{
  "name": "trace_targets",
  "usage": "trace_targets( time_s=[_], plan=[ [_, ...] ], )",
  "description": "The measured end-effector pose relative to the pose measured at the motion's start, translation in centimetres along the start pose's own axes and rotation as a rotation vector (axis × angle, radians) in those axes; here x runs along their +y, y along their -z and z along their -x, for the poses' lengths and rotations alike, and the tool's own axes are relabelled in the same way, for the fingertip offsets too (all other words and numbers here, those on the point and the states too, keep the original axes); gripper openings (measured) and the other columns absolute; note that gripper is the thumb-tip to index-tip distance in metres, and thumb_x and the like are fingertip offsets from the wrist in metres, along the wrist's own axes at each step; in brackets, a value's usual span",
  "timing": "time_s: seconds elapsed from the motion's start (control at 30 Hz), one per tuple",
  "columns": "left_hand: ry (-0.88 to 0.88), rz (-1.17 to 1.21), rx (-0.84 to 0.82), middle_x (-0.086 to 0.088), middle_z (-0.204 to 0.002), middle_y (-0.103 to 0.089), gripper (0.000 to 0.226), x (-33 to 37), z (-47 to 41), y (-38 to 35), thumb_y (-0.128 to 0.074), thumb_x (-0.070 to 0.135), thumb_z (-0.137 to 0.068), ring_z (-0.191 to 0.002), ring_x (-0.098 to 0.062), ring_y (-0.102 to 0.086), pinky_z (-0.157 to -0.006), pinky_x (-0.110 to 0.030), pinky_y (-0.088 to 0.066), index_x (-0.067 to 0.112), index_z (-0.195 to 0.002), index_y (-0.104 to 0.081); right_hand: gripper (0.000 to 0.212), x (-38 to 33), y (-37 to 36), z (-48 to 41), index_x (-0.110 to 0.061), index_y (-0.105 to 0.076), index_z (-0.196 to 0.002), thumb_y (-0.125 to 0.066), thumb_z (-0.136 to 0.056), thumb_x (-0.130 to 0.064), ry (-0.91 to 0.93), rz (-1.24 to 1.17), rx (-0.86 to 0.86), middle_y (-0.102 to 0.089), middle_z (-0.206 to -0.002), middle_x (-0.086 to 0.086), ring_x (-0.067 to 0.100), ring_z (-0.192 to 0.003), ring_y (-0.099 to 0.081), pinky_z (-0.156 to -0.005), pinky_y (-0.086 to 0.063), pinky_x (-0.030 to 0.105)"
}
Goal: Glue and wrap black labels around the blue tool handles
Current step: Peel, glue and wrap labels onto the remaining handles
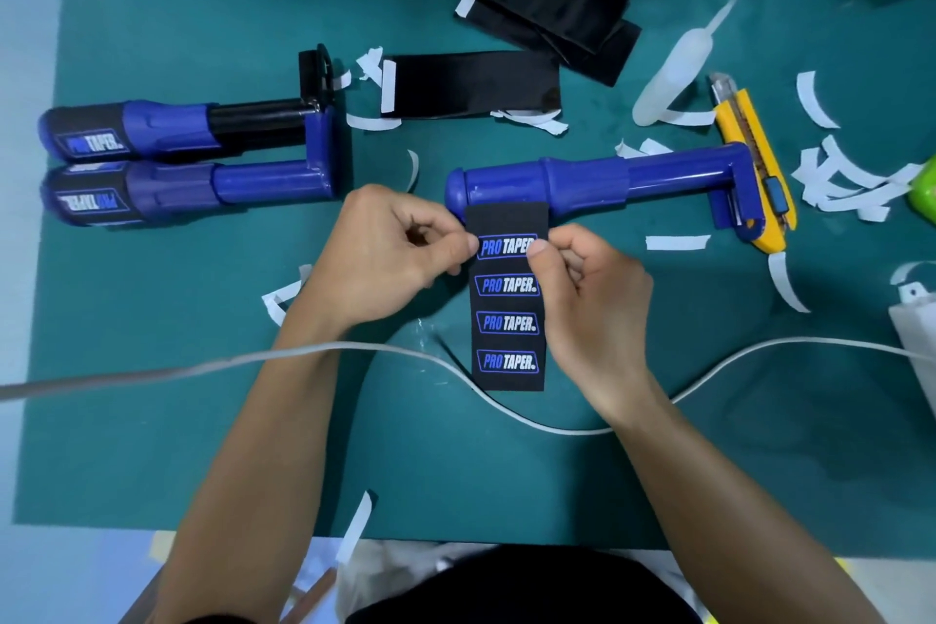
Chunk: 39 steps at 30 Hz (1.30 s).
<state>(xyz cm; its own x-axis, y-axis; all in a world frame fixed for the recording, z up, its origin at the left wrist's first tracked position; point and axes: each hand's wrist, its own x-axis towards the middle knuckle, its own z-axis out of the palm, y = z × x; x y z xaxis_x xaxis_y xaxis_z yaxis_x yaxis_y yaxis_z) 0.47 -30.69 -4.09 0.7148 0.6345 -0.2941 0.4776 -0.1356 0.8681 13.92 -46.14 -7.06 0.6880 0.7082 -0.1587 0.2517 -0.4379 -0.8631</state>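
**Black label (pixel 508 319) meets blue tool handle (pixel 582 175)**

At the left of the worktop (pixel 202 421), two wrapped tools (pixel 152 132) say "PRO TAPER". The left hand (pixel 390 248) pinches the black label's left edge with curled fingers (pixel 458 246). The right hand (pixel 582 289) pinches its right edge. The label says "PRO TAPER" four times. Its top touches the blue tool handle.

On the mat (pixel 152 370), a tool (pixel 597 175) lies crosswise at centre, handle to the left. A label (pixel 508 309) hangs from the handle toward the person, pinched between the left hand (pixel 390 248) and right hand (pixel 587 304). Two wrapped tools (pixel 177 157) lie side by side at far left. Spare labels (pixel 476 84) lie behind, a bottle (pixel 673 76) to their right, and a knife (pixel 754 167) at the tool's right end.
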Motion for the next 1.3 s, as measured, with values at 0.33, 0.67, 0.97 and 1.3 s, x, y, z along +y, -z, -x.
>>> trace_targets(
  time_s=[0.33, 0.67, 0.97, 1.3],
  plan=[
    [0.041, -0.022, 0.025, 0.006, -0.062, -0.073, 0.026, 0.1, -0.3, -0.1, -0.082, 0.017, -0.091, -0.044, -0.012, -0.054, -0.047, -0.021, -0.045, 0.032, -0.071, -0.077, 0.026, -0.2, 0.4, -0.8, -0.021, -0.066, -0.080, -0.059, -0.098, -0.038, -0.025, 0.010, 0.017, -0.072, -0.071, -0.014, 0.014, -0.064, -0.067, -0.066, -0.052, 0.038],
    [0.090, -0.038, 0.051, 0.006, -0.061, -0.073, 0.022, -0.2, -0.3, -0.4, -0.083, 0.023, -0.090, -0.043, -0.013, -0.058, -0.049, -0.020, -0.048, 0.023, -0.069, -0.079, 0.028, -0.3, 0.5, -1.2, -0.020, -0.067, -0.078, -0.059, -0.097, -0.038, -0.038, 0.008, 0.002, -0.072, -0.069, -0.013, 0.014, -0.063, -0.067, -0.065, -0.051, 0.039],
    [0.100, -0.066, 0.061, 0.007, -0.060, -0.072, 0.023, -0.3, -0.3, -0.4, -0.083, 0.029, -0.090, -0.043, -0.010, -0.058, -0.050, -0.018, -0.047, 0.025, -0.067, -0.078, 0.030, -0.4, 0.5, -1.4, -0.016, -0.069, -0.078, -0.058, -0.099, -0.034, -0.046, 0.009, -0.011, -0.072, -0.067, -0.008, 0.018, -0.064, -0.065, -0.064, -0.051, 0.040],
    [0.083, -0.058, 0.066, 0.006, -0.060, -0.072, 0.027, -0.4, -0.4, -0.5, -0.084, 0.028, -0.089, -0.044, -0.012, -0.058, -0.050, -0.019, -0.046, 0.030, -0.064, -0.077, 0.033, -0.3, 0.6, -1.5, -0.013, -0.067, -0.076, -0.057, -0.100, -0.034, -0.039, 0.012, -0.015, -0.069, -0.065, 0.002, 0.023, -0.064, -0.062, -0.065, -0.048, 0.041]
  ],
)
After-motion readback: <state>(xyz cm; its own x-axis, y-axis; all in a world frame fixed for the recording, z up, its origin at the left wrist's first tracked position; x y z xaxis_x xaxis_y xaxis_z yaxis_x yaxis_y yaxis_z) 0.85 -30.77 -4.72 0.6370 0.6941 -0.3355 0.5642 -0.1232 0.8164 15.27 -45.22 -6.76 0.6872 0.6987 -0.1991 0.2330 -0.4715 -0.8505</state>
